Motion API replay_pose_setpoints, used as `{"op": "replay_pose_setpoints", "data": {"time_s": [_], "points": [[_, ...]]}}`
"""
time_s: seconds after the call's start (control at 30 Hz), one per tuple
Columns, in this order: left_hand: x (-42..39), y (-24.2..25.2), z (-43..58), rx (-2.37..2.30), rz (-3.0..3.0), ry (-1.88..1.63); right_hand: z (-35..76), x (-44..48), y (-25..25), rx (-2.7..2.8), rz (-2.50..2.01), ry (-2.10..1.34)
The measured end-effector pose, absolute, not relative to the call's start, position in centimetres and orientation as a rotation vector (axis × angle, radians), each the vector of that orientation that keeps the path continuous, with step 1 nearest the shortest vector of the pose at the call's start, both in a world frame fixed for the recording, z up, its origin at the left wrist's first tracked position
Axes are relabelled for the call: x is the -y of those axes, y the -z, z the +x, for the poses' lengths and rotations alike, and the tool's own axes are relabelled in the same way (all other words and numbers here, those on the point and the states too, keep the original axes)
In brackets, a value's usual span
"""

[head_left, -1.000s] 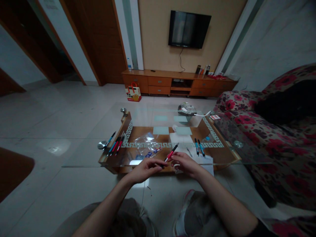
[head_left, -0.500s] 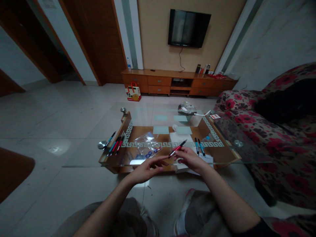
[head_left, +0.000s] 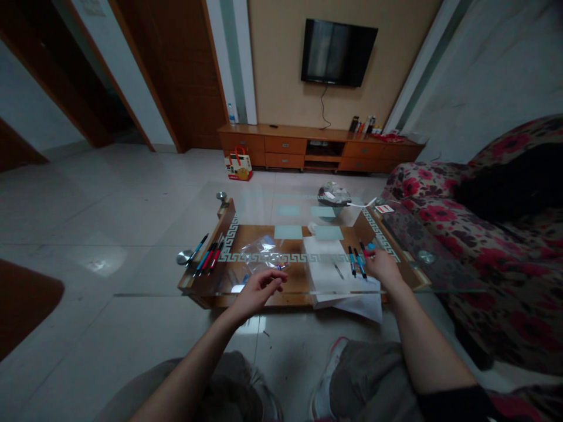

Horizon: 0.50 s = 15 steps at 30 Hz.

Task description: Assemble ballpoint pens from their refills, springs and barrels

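Red pen [head_left: 363,248], earlier between hands, now stands beside two blue pens [head_left: 352,262], pinched in right hand [head_left: 383,266] (row apparently grows to three); left hand [head_left: 260,288], empty, loosely uncurled, hovers over glass tabletop [head_left: 152,287].

The glass surface [head_left: 299,274] before me bears a pen cluster [head_left: 214,258] leftward, two blue-and-black pens [head_left: 352,262] rightward, a dark bowl [head_left: 334,195] farther back.

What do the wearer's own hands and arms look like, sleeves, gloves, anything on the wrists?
Left hand and right hand: bare, no gloves, no watch or bracelet visible. A black sleeve shows on the right, ending near the elbow; none shows on the left.
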<state>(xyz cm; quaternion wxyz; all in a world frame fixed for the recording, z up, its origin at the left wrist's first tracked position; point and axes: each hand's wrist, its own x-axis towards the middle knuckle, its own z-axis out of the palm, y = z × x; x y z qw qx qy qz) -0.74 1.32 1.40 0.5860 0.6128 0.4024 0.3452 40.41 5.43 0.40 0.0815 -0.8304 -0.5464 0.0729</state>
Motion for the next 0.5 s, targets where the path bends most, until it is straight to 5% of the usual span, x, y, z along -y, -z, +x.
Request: {"op": "replay_pose_setpoints", "data": {"time_s": [0.5], "points": [[-1.8, -1.1, -1.1, -0.981, 1.471, -0.818, 39.8, -5.5, 0.2, 1.535, -2.519, -0.301]]}}
